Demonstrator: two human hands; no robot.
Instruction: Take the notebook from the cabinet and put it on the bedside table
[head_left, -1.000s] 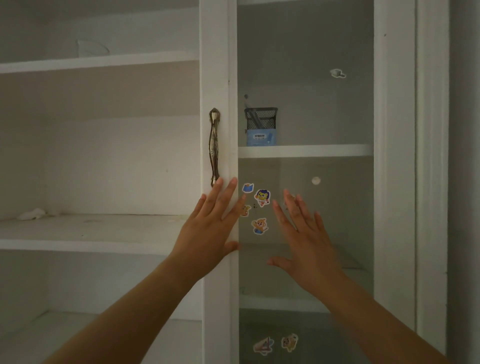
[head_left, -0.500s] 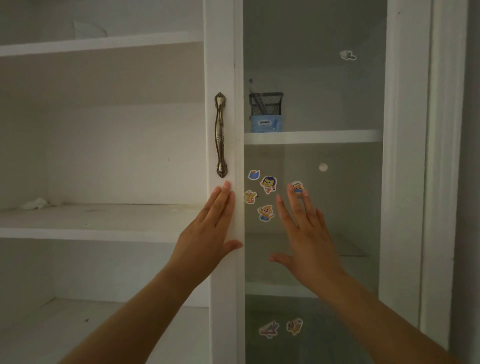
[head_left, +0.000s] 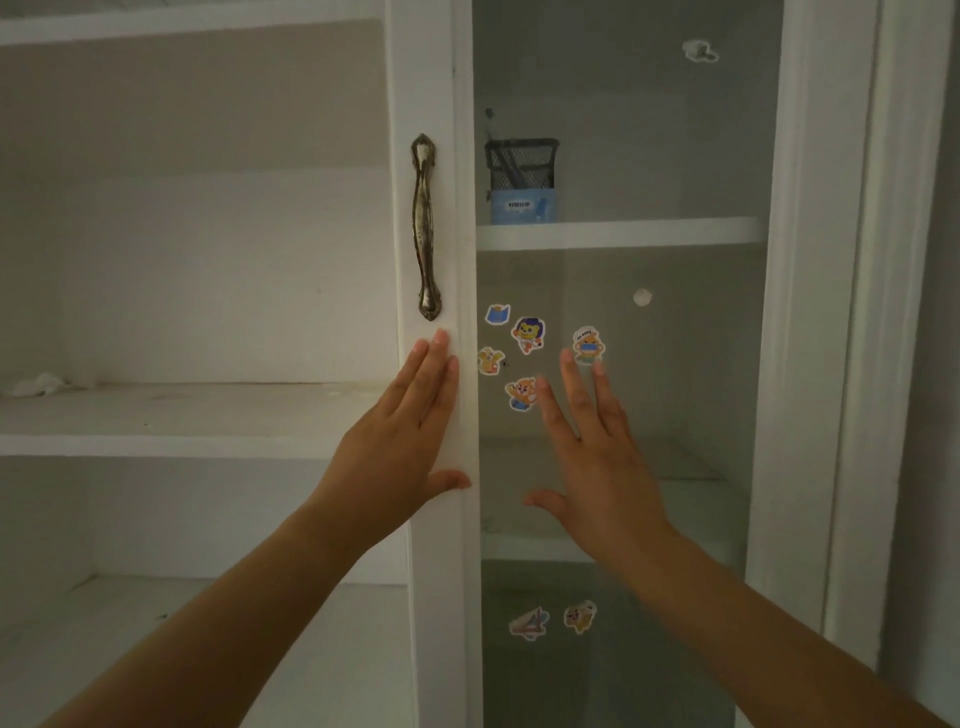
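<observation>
A white cabinet fills the view, with open shelves (head_left: 182, 415) on the left and a glass door (head_left: 623, 364) on the right. My left hand (head_left: 405, 436) lies flat on the door's white frame (head_left: 431, 260), just below the metal handle (head_left: 425, 226), fingers together and thumb out. My right hand (head_left: 592, 452) is spread flat against the glass, among cartoon stickers (head_left: 527, 335). Neither hand holds anything. No notebook is visible.
Behind the glass, a black mesh pen holder (head_left: 521, 163) stands on a blue box (head_left: 522, 206) on a shelf. A crumpled white scrap (head_left: 41, 384) lies at the left on the open shelf. The cabinet's right side post (head_left: 810, 312) borders the door.
The view has drawn closer to the cabinet. My left hand's fingers have closed together and slid up toward the handle; my right hand stays on the glass.
</observation>
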